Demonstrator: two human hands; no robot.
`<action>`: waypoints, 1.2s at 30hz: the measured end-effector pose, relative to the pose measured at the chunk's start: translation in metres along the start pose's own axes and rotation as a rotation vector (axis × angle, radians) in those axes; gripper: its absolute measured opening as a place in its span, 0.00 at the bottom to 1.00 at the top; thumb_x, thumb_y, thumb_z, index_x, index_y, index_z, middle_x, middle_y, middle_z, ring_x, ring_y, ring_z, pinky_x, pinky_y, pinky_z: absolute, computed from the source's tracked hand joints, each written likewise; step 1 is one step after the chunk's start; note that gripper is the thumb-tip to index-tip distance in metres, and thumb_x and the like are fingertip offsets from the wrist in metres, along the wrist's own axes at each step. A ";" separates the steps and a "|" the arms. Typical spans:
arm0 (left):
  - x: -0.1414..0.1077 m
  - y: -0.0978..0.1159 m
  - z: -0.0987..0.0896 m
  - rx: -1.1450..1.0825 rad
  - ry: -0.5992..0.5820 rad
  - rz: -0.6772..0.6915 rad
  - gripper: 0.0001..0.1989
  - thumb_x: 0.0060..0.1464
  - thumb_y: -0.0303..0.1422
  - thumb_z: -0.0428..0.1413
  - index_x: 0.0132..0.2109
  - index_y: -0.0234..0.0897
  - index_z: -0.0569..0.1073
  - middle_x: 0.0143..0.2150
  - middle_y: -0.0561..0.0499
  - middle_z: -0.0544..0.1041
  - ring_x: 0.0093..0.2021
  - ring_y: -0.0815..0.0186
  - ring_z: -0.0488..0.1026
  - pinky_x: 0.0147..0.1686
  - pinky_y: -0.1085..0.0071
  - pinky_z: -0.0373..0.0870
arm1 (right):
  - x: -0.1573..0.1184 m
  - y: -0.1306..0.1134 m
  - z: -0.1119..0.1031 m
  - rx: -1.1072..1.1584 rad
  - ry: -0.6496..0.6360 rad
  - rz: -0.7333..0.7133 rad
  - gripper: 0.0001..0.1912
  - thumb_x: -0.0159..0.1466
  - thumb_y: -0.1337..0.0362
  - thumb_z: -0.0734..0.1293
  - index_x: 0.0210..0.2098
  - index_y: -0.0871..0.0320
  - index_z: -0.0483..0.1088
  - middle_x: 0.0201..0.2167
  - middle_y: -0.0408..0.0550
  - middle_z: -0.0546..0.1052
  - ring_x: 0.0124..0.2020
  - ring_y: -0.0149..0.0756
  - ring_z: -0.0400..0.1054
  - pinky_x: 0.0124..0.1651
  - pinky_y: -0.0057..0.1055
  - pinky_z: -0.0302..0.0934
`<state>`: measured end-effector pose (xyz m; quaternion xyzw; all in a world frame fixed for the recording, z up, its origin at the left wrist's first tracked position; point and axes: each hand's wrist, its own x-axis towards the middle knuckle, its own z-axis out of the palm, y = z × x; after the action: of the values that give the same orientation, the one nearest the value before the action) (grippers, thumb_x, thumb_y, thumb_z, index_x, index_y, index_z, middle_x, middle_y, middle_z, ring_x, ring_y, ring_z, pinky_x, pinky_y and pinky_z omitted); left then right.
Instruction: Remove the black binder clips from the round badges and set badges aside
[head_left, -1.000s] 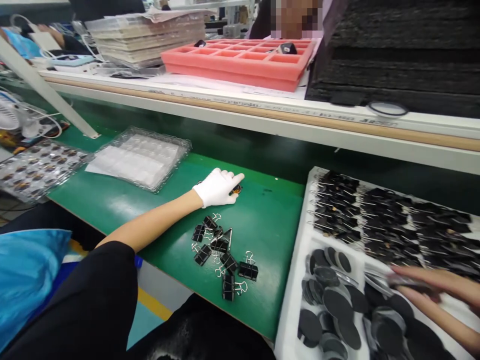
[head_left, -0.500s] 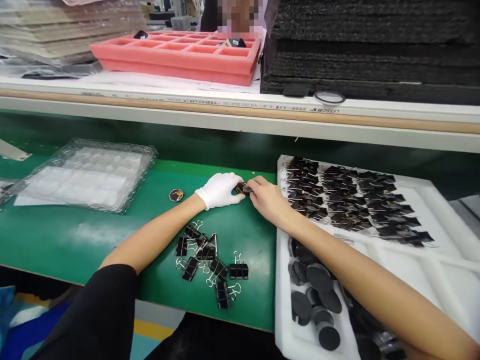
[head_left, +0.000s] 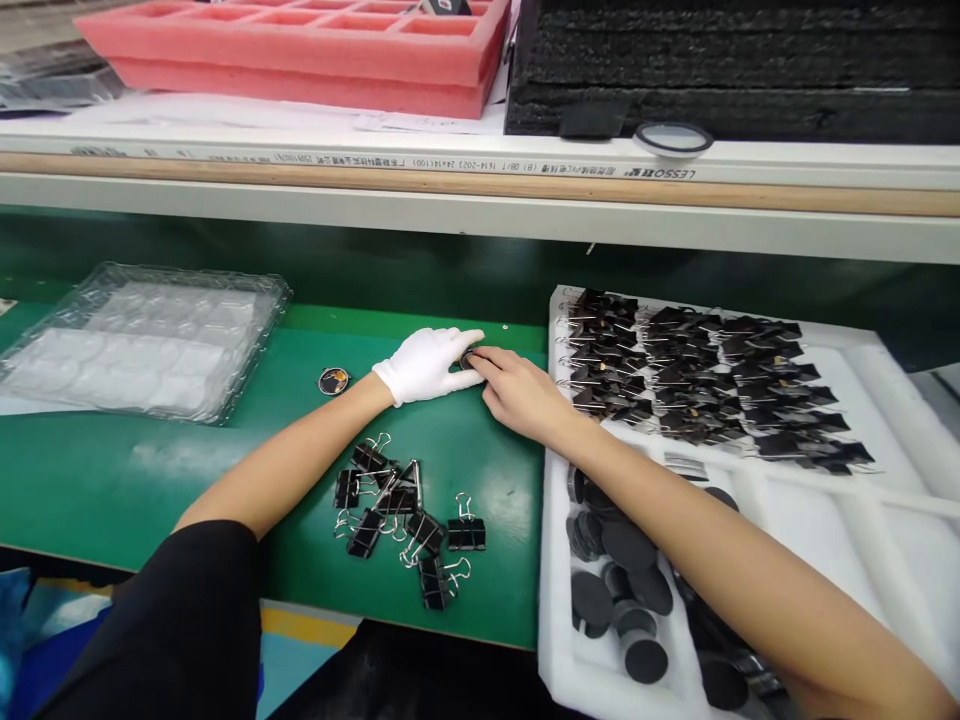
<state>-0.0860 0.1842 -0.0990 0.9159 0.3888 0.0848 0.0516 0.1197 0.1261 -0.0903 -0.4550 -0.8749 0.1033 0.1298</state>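
Note:
My left hand point(head_left: 427, 366), in a white glove, curves its thumb and fingers around a small round dark piece point(head_left: 467, 358) on the green bench. From the other side, the bent fingers of my bare right hand point(head_left: 517, 395) press together onto that same piece and hide much of it. What lies under the fingertips I cannot make out. Left of the glove, a round watch-like piece point(head_left: 333, 380) with a black and gold face lies flat. Several black binder clips point(head_left: 401, 500) with silver handles are heaped nearer to me.
On the right stands a white foam tray point(head_left: 551, 600) with rows of clipped black pieces point(head_left: 690, 370) and loose dark discs point(head_left: 646, 660). Clear plastic trays point(head_left: 157, 340) are at left. A shelf edge point(head_left: 450, 215) crosses above, carrying a pink foam tray point(head_left: 300, 65) and black foam stack point(head_left: 720, 70).
The view has tilted down and come closer. My right fingers have moved from pinching beside the round piece to pressing over it. The clips lie as before.

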 end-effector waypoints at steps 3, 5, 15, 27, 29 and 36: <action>0.000 0.001 0.000 0.004 0.006 -0.010 0.29 0.68 0.48 0.53 0.68 0.35 0.67 0.49 0.42 0.82 0.49 0.52 0.80 0.46 0.61 0.70 | -0.001 0.000 0.000 -0.012 -0.007 -0.018 0.27 0.68 0.73 0.59 0.65 0.63 0.68 0.66 0.62 0.71 0.64 0.57 0.67 0.61 0.55 0.68; 0.000 0.001 0.000 0.006 0.007 -0.018 0.29 0.68 0.47 0.53 0.68 0.36 0.67 0.49 0.42 0.82 0.49 0.52 0.80 0.46 0.62 0.70 | -0.001 0.000 0.000 -0.028 -0.022 -0.027 0.27 0.68 0.74 0.59 0.65 0.63 0.67 0.66 0.63 0.70 0.64 0.57 0.67 0.61 0.54 0.68; -0.001 0.002 0.000 0.012 0.017 -0.007 0.29 0.68 0.47 0.52 0.68 0.34 0.68 0.49 0.43 0.82 0.49 0.53 0.80 0.46 0.62 0.71 | 0.000 -0.001 -0.001 -0.077 -0.059 -0.038 0.26 0.68 0.74 0.59 0.65 0.65 0.65 0.66 0.63 0.69 0.62 0.57 0.66 0.59 0.53 0.67; 0.000 0.003 -0.005 -0.077 -0.003 0.031 0.33 0.63 0.39 0.55 0.72 0.37 0.64 0.55 0.43 0.81 0.52 0.51 0.79 0.50 0.59 0.71 | 0.002 0.001 -0.013 0.151 0.136 -0.067 0.20 0.62 0.76 0.60 0.52 0.61 0.69 0.54 0.62 0.70 0.55 0.52 0.69 0.56 0.48 0.67; 0.000 0.001 -0.004 -0.081 -0.006 0.052 0.33 0.62 0.37 0.56 0.72 0.35 0.64 0.57 0.41 0.80 0.54 0.50 0.78 0.52 0.59 0.71 | 0.001 -0.008 -0.025 0.190 0.070 -0.162 0.15 0.63 0.75 0.61 0.47 0.58 0.71 0.49 0.58 0.73 0.51 0.50 0.70 0.53 0.46 0.66; -0.003 -0.003 -0.001 -0.082 0.025 0.083 0.38 0.63 0.46 0.58 0.73 0.32 0.61 0.68 0.37 0.72 0.62 0.47 0.74 0.57 0.56 0.70 | -0.003 -0.073 -0.028 0.356 -0.470 -0.302 0.17 0.71 0.60 0.69 0.56 0.60 0.71 0.50 0.59 0.75 0.51 0.49 0.71 0.52 0.42 0.65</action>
<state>-0.0902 0.1838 -0.0990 0.9272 0.3475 0.1140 0.0807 0.0744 0.0846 -0.0426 -0.2540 -0.9066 0.3365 0.0157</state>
